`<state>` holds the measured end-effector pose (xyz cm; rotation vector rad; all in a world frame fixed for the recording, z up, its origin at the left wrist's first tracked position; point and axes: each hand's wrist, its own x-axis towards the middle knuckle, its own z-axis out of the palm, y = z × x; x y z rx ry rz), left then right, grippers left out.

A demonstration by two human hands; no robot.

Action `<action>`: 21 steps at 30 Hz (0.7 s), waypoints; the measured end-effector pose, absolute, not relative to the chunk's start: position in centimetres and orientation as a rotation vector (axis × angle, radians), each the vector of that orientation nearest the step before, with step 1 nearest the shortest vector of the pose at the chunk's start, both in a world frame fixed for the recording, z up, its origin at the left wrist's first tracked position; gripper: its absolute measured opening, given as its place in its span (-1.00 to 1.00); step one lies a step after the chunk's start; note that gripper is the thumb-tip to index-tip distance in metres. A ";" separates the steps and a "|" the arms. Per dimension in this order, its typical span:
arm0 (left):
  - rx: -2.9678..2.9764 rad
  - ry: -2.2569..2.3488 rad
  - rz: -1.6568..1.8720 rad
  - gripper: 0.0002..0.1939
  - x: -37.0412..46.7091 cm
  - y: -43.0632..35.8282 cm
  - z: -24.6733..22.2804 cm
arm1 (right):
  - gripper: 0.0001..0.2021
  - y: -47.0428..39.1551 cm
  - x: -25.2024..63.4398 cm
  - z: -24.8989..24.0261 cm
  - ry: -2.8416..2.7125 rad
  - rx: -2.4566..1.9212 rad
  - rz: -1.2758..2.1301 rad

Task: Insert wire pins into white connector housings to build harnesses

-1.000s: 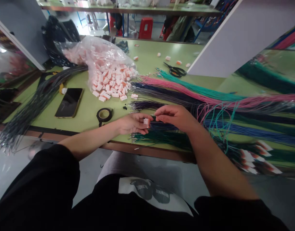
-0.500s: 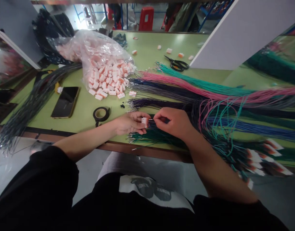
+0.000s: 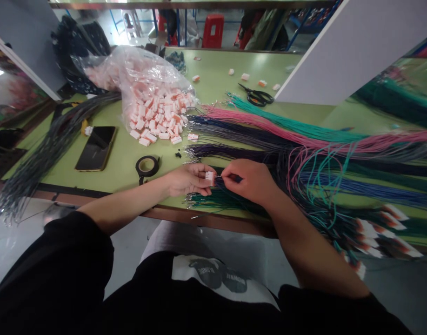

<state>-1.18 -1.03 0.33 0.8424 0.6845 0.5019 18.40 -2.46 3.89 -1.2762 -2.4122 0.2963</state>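
My left hand pinches a small white and orange connector housing between thumb and fingers, above the front edge of the table. Close on its right, my right hand is closed in a pinch on a thin wire, whose tip points at the housing's orange side. Whether the tip is inside the housing is too small to tell. Under and around both hands lie bundles of cut wires, among them a dark purple bundle behind and a green bundle in front.
A plastic bag spills many connector housings. Black tape and a phone lie at left, beside a grey wire bundle. Scissors lie behind pink wires. Wired connectors sit at the right front. A white panel stands behind.
My right hand has shifted very slightly, with the wire still pinched at the housing. My left hand keeps its hold on the housing. The whole view has moved a little.
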 end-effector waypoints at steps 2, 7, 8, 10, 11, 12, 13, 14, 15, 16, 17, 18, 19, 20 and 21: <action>0.832 0.687 0.498 -0.69 -1.2 -1.0 0.5 | -0.86 -2.5 18.4 3.9 -2.432 -1.277 0.252; 0.808 0.701 0.472 -0.72 -1.3 -0.9 0.9 | -0.83 -2.7 18.1 3.4 -2.454 -1.255 0.144; 0.806 0.704 0.465 -0.72 -1.3 -0.9 0.9 | -0.82 -2.7 18.0 3.2 -2.464 -1.242 0.128; 0.805 0.719 0.453 -0.73 -1.3 -0.9 0.9 | -0.81 -2.7 17.8 2.8 -2.488 -1.204 0.099; 0.807 0.730 0.448 -0.72 -1.3 -0.9 0.8 | -0.80 -2.7 17.7 2.7 -2.504 -1.183 0.091; 0.809 0.742 0.448 -0.71 -1.3 -0.9 0.8 | -0.79 -2.7 17.6 2.5 -2.523 -1.161 0.090; 0.811 0.750 0.451 -0.71 -1.3 -0.9 0.7 | -0.78 -2.6 17.6 2.5 -2.537 -1.143 0.098; 0.812 0.754 0.453 -0.70 -1.3 -0.9 0.7 | -0.78 -2.6 17.7 2.4 -2.538 -1.135 0.115; 0.813 0.752 0.457 -0.71 -1.4 -0.9 0.7 | -0.79 -2.5 17.8 2.5 -2.526 -1.138 0.145; 0.816 0.745 0.459 -0.72 -1.4 -0.8 0.7 | -0.82 -2.4 17.9 2.5 -2.503 -1.146 0.187; 0.819 0.738 0.462 -0.74 -1.4 -0.8 0.7 | -0.84 -2.2 18.1 2.6 -2.471 -1.157 0.233; 0.821 0.731 0.461 -0.76 -1.4 -0.8 0.7 | -0.86 -2.1 18.3 2.7 -2.437 -1.163 0.275; 0.822 0.726 0.458 -0.78 -1.4 -0.7 0.7 | -0.87 -2.1 18.4 2.8 -2.416 -1.162 0.311; 0.822 0.724 0.454 -0.79 -1.4 -0.7 0.8 | -0.87 -2.0 18.5 2.8 -2.406 -1.156 0.337; 0.819 0.724 0.451 -0.79 -1.4 -0.7 0.8 | -0.87 -2.0 18.5 2.8 -2.404 -1.151 0.352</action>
